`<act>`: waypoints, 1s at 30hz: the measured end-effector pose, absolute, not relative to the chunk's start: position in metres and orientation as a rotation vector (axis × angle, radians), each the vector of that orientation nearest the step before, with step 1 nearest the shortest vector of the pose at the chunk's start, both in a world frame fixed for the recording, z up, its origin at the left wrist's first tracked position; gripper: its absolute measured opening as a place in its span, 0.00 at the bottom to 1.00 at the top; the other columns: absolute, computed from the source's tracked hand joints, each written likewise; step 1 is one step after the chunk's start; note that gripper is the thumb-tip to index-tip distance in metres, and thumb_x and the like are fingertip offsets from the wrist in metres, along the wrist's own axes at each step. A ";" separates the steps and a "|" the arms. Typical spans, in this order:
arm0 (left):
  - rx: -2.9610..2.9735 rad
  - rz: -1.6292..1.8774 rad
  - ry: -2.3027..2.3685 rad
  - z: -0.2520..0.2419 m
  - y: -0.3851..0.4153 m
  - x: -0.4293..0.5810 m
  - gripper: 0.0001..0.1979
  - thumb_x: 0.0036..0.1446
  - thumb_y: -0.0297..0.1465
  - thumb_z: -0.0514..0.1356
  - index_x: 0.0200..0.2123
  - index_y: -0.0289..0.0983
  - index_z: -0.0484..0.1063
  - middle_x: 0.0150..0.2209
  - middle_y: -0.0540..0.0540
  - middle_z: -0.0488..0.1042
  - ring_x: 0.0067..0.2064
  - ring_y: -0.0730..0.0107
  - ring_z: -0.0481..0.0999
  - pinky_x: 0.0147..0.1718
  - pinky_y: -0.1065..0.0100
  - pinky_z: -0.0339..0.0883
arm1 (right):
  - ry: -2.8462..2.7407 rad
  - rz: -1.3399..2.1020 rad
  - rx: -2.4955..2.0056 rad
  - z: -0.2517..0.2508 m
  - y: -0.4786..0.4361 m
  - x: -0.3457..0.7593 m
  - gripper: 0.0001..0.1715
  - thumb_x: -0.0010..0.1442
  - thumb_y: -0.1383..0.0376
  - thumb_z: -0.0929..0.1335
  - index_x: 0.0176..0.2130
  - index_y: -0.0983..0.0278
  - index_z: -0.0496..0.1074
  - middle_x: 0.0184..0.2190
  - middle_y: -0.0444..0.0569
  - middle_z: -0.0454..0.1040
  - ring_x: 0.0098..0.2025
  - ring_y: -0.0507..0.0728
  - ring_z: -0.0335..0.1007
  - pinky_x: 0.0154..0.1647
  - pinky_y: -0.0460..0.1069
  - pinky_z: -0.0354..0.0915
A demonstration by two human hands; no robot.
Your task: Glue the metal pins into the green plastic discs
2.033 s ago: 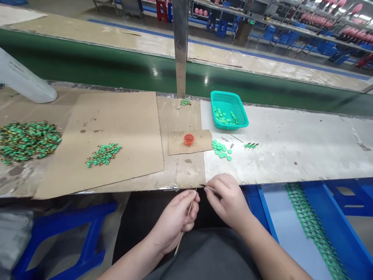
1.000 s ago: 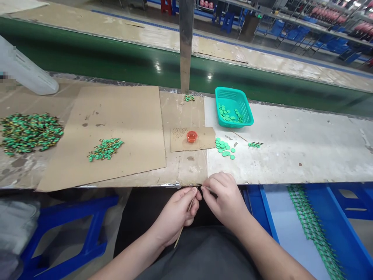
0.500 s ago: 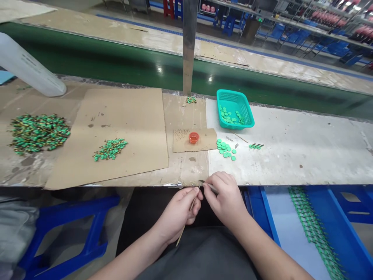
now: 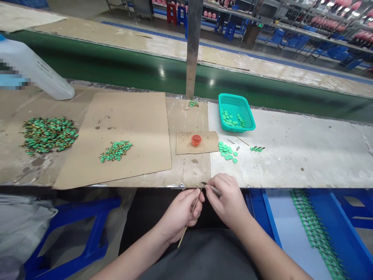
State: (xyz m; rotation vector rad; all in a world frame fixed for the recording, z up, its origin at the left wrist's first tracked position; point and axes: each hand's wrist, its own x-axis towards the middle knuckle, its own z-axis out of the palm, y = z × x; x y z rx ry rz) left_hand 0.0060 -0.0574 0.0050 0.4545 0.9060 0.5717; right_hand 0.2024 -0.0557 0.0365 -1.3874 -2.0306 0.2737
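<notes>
My left hand (image 4: 182, 210) is closed round a thin wooden stick (image 4: 182, 237), whose lower end sticks out below the palm. Its thumb and fingertip pinch together just off the table's front edge; whatever sits at the pinch is too small to make out. Close beside it, my right hand (image 4: 226, 200) grips a slim craft knife (image 4: 215, 189), the dark tip pointing left above the left fingertips. Just beyond the hands lie loose green discs (image 4: 228, 151) and a small red cup (image 4: 196, 140) of liquid on a piece of cardboard (image 4: 183, 148).
A teal basket (image 4: 253, 123) holds more green discs. Several green pieces with dark tips (image 4: 257, 149) lie to the right. Piles of small green-and-brown parts (image 4: 49, 135) are at left, some on a cardboard sheet (image 4: 134, 112). A metal post (image 4: 192, 58) rises behind; blue bins (image 4: 344, 229) stand below right.
The view has shifted slightly, so the table's things appear a little further right and lower. Both hands keep nearly the same pose, still holding the stick and the knife.
</notes>
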 end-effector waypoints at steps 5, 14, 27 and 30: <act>0.433 0.561 0.887 0.007 -0.057 0.003 0.21 0.81 0.49 0.66 0.43 0.37 0.75 0.27 0.59 0.65 0.21 0.82 0.55 0.18 0.76 0.50 | -2.017 0.285 -1.393 0.037 -0.055 0.205 0.13 0.77 0.72 0.69 0.39 0.57 0.71 0.34 0.44 0.79 0.38 0.59 0.76 0.44 0.55 0.64; 0.428 0.583 0.898 0.006 -0.058 0.006 0.17 0.80 0.45 0.68 0.46 0.36 0.76 0.31 0.57 0.70 0.23 0.82 0.60 0.19 0.77 0.54 | -2.025 0.296 -1.402 0.037 -0.057 0.203 0.13 0.77 0.72 0.69 0.39 0.57 0.71 0.34 0.44 0.78 0.37 0.59 0.75 0.45 0.55 0.64; 0.440 0.584 0.907 0.006 -0.060 0.006 0.17 0.80 0.45 0.68 0.45 0.36 0.77 0.30 0.57 0.70 0.22 0.82 0.59 0.19 0.77 0.53 | -2.037 0.299 -1.392 0.038 -0.057 0.206 0.12 0.76 0.72 0.70 0.39 0.57 0.72 0.34 0.44 0.79 0.37 0.59 0.76 0.45 0.56 0.64; 0.445 0.584 0.911 0.006 -0.060 0.004 0.17 0.80 0.45 0.68 0.46 0.36 0.77 0.31 0.57 0.71 0.23 0.81 0.60 0.19 0.77 0.55 | -2.023 0.295 -1.402 0.037 -0.057 0.205 0.13 0.76 0.72 0.69 0.39 0.57 0.72 0.34 0.44 0.78 0.38 0.59 0.76 0.45 0.55 0.64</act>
